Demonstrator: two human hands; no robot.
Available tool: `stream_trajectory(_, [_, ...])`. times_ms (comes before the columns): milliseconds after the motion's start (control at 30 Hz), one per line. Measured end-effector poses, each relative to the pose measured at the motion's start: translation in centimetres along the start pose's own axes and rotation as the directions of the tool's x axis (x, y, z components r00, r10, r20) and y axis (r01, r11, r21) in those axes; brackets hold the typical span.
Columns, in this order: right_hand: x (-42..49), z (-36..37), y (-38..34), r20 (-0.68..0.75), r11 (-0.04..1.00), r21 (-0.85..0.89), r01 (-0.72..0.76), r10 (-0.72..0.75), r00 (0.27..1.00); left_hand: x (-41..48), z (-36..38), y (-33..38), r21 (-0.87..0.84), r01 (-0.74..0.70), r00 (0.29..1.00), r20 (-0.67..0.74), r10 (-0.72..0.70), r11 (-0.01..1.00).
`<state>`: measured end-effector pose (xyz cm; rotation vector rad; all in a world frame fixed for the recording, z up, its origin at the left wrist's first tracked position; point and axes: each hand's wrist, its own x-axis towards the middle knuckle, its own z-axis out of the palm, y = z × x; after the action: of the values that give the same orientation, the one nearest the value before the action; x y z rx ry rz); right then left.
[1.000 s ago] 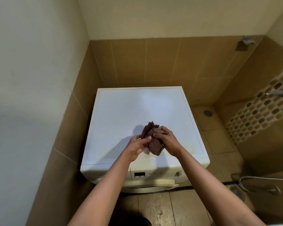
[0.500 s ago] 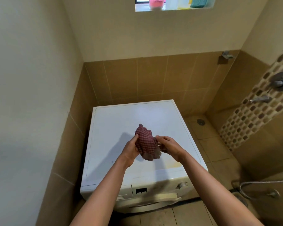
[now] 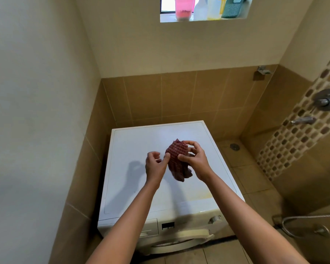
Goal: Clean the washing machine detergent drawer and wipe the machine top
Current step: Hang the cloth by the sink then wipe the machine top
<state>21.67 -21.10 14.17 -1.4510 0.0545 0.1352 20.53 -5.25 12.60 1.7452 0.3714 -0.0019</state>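
Over the white washing-machine top [image 3: 141,149], my right hand [image 3: 193,161] pinches a red checked cloth [image 3: 176,161], my loosely curled left hand [image 3: 155,164] touching it. It looks soft and light, so I'd grip it bunched.

Red checked cloth [image 3: 176,161], white washing machine [image 3: 151,141], brown wall tiles [image 3: 179,96]

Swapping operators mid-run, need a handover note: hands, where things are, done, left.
Left hand: fingers loosely curled, thumb touching the cloth's edge, not gripping it.
Right hand: pinches the red checked cloth, bunched and held above the machine top.
Detergent drawer: shut in the front panel, partly behind the left arm.
Done: nothing this view can confirm; a yellowish mark shows near the top's front right.
Left: open and clean the drawer, then wipe the top.
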Motion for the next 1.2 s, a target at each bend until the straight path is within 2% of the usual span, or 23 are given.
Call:
stream_trajectory(67, [-0.2, 0.4, -0.3, 0.014, 0.99, -0.102, 0.101, -0.1, 0.995, -0.2, 0.4, 0.3, -0.099, -0.036, 0.986, 0.16, 0.052, 0.994])
stream_trajectory(133, [-0.4, 0.7, -0.4, 0.036, 0.95, -0.241, 0.197, -0.194, 0.98, -0.5, 0.7, 0.8, -0.146, -0.024, 0.969, 0.239, 0.059, 0.989])
stream_trajectory(233, [-0.5, 0.9, -0.4, -0.019, 0.908, -0.35, 0.231, -0.253, 0.967, -0.3, 1.2, 1.0, -0.193, -0.033, 0.979, 0.19, 0.071, 0.981])
stream_trajectory(333, [-0.6, 1.0, -0.3, -0.102, 0.915, -0.365, 0.171, -0.222, 0.97, -0.2, 1.2, 1.2, -0.214, -0.04, 0.982, 0.17, 0.078, 0.976])
stream_trajectory(433, [-0.7, 1.0, -0.3, -0.163, 0.959, -0.282, -0.02, -0.027, 0.986, -0.3, 1.1, 1.4, -0.241, -0.01, 0.982, 0.181, 0.055, 0.97])
stream_trajectory(500, [-0.6, 0.6, -0.4, -0.139, 0.976, -0.074, -0.207, 0.195, 0.971, -0.3, 1.0, 1.7, -0.224, 0.019, 0.984, 0.179, 0.021, 0.975])
stream_trajectory(567, [-0.5, -0.1, -1.0, -0.013, 0.891, 0.236, -0.388, 0.403, 0.915, -0.4, 0.7, 2.1, -0.221, 0.054, 0.979, 0.203, -0.008, 0.974])
stream_trajectory(600, [-0.4, -0.4, -1.3, 0.046, 0.827, 0.33, -0.455, 0.468, 0.883, -0.3, 0.5, 2.3, -0.218, 0.065, 0.975, 0.222, -0.015, 0.974])
stream_trajectory(633, [-0.1, -0.9, -1.5, 0.081, 0.779, 0.365, -0.509, 0.519, 0.851, -0.2, 0.2, 2.5, -0.206, 0.067, 0.971, 0.238, -0.017, 0.976])
stream_trajectory(700, [0.3, -1.5, -1.7, 0.071, 0.783, 0.301, -0.544, 0.551, 0.832, 0.1, -0.3, 2.7, -0.162, 0.054, 0.97, 0.244, -0.013, 0.985])
stream_trajectory(767, [0.6, -1.7, -1.7, -0.036, 0.869, 0.192, -0.455, 0.47, 0.882, 0.5, -0.7, 2.7, -0.126, 0.041, 0.974, 0.227, -0.012, 0.991])
stream_trajectory(833, [0.5, -1.7, -1.5, -0.173, 0.957, 0.098, -0.272, 0.285, 0.943, 0.7, -1.0, 2.8, -0.098, 0.039, 0.978, 0.21, -0.018, 0.994])
stream_trajectory(900, [0.0, -1.8, -1.4, -0.185, 0.998, 0.006, -0.067, 0.067, 0.98, 0.8, -1.3, 2.9, -0.094, 0.04, 0.978, 0.208, -0.02, 0.995])
stream_trajectory(967, [-0.5, -1.6, -1.6, -0.159, 0.997, -0.062, 0.046, -0.055, 0.986, 0.6, -1.4, 3.1, -0.106, 0.046, 0.975, 0.219, -0.022, 0.993])
stream_trajectory(1067, [-1.3, -0.3, -1.8, -0.193, 0.922, -0.322, 0.215, -0.286, 0.938, 0.1, -1.0, 3.1, -0.14, 0.012, 0.979, 0.203, 0.017, 0.99])
stream_trajectory(1133, [-1.9, 0.9, -1.8, -0.142, 0.808, -0.492, 0.325, -0.442, 0.885, -0.4, -0.4, 3.1, -0.162, -0.034, 0.982, 0.176, 0.062, 0.986])
stream_trajectory(1200, [-2.3, 1.8, -1.3, -0.063, 0.716, -0.59, 0.372, -0.501, 0.863, -0.8, 0.2, 3.0, -0.181, -0.056, 0.981, 0.174, 0.088, 0.982])
